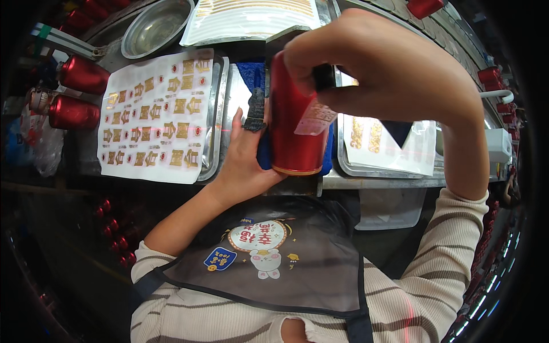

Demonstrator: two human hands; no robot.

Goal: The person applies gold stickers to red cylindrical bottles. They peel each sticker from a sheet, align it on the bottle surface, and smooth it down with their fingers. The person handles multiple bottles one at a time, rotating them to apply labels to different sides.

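Observation:
A shiny red bottle (297, 131) lies on a blue cloth (249, 74) in front of me, its base toward my body. My left hand (246, 163) steadies the bottle from its left side, with the thumb near the base. A dark wrap (255, 111) covers one of its fingers. My right hand (372, 71) is bent over the bottle's upper right side, closed on a small black block-like tool (324, 77). Just below that hand, a pinkish decal with gold print (315, 117) sits on the red surface. The bottle's far end is partly hidden by my right hand.
On the left, a metal tray (216, 123) bears a sheet of gold decals (151, 123). Two red bottles (74, 111) lie beyond it. A metal bowl (157, 28) and another decal sheet (249, 26) stand behind. At right, a tray (374, 170) holds more sheets.

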